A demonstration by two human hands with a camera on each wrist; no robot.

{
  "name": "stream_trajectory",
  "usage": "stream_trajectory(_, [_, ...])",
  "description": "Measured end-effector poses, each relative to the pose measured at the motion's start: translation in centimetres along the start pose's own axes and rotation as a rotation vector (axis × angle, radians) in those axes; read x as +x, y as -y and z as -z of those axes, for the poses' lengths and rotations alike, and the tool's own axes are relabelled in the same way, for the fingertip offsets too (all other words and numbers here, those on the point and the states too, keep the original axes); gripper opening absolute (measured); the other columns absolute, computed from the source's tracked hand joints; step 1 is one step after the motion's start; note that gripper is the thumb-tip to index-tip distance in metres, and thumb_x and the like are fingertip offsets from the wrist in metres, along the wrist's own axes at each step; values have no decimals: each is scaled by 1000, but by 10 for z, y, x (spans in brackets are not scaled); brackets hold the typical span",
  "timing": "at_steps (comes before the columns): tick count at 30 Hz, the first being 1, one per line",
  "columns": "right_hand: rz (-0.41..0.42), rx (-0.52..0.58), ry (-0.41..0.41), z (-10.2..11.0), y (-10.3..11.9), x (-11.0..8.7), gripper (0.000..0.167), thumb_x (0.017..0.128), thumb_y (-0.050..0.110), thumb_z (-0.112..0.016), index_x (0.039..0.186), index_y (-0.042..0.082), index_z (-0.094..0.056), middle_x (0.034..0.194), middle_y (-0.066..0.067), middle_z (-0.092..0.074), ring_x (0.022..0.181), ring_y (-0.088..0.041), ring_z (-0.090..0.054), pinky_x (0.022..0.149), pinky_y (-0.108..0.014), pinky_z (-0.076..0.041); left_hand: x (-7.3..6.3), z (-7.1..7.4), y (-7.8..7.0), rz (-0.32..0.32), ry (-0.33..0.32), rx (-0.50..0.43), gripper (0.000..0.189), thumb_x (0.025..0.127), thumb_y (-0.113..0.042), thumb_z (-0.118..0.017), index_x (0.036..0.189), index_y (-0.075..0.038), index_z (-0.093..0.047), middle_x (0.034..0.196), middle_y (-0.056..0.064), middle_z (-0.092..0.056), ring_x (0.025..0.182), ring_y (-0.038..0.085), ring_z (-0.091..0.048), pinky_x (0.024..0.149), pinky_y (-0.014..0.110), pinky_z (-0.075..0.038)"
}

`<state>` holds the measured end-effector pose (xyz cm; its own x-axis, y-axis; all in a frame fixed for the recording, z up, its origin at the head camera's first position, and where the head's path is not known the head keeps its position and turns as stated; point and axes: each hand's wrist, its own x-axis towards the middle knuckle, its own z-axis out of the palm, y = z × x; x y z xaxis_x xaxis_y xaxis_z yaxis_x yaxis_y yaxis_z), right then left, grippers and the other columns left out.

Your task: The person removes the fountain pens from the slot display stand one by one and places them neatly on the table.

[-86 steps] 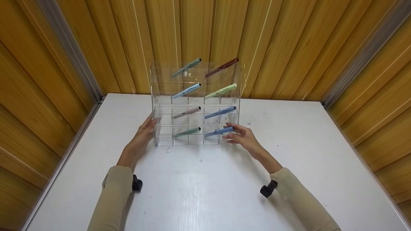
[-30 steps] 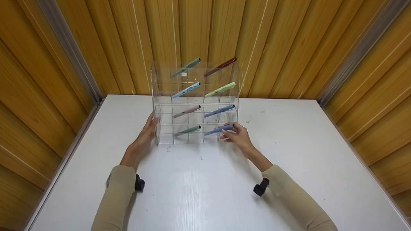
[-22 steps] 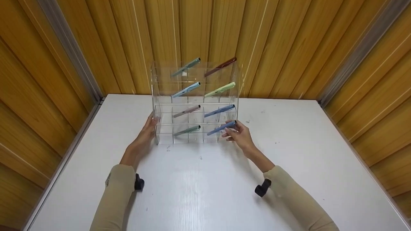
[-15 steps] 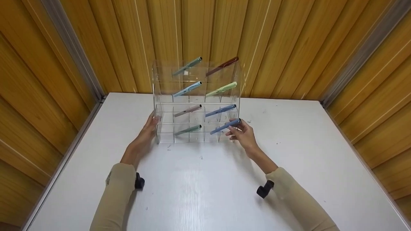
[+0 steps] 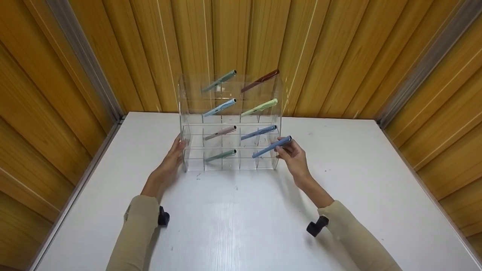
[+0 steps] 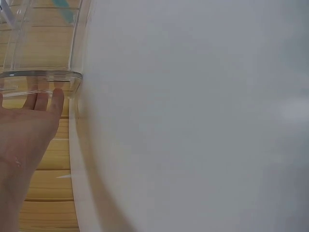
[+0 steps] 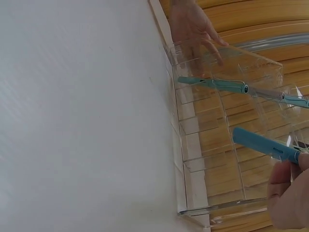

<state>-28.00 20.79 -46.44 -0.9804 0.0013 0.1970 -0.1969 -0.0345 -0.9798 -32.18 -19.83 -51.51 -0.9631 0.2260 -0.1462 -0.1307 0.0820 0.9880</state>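
Note:
A clear acrylic rack [image 5: 194,163] with tiered compartments stands at the back of the table. My left hand [image 5: 165,162] rests against its left side, fingers extended along the wall, as the left wrist view also shows. At the lower right front of the rack, my right hand [image 5: 295,161] pinches a blue pen [image 5: 269,148] between thumb and fingers. The pen slants, its black-tipped end up to the right, and its lower end overlaps the bottom row. Left of it in that row leans a green pen [image 5: 221,155]; above are a pink pen [image 5: 220,133] and another blue pen [image 5: 259,132].
Higher in the rack lean a light blue pen [image 5: 219,107], a pale green pen [image 5: 260,107], a teal pen [image 5: 219,81] and a dark red pen [image 5: 260,81]. The white table [image 5: 226,226] meets wood-panelled walls [image 5: 331,56] behind and at both sides.
My right hand has gripped the blue pen in the bottom row and drawn it up and to the right, out of its slot. My left hand has stayed at the rack's side.

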Motion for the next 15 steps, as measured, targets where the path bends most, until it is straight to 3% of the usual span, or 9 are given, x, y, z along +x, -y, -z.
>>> stream_trajectory(4, [0, 23, -1, 3, 3, 0, 35, 105, 3, -61, 139, -4, -54, 118, 0, -75, 107, -10, -70, 94, -27, -58, 1, -1, 0, 2, -1, -11, 75, 108, -64, -34, 168, -41, 7, 177, -3, 13, 164, 27, 13, 133, 52, 2])
stream_trajectory(10, [-7, 111, 12, 7, 8, -3, 39, 106, -2, -57, 144, -5, -49, 121, -9, -67, 106, -14, -72, 99, -38, -59, 1, 2, 1, -16, 7, -25, 76, 109, -62, -34, 168, -38, 6, 177, -2, 15, 164, 25, 16, 132, 53, 4])
stream_trajectory(15, [-40, 101, -11, 17, 11, -5, 39, 108, -1, -53, 147, -1, -47, 125, -14, -60, 111, -18, -73, 99, -39, -59, 2, 1, 0, -15, 16, -27, 76, 109, -63, -36, 168, -40, 6, 177, -4, 15, 164, 24, 16, 132, 54, 4])
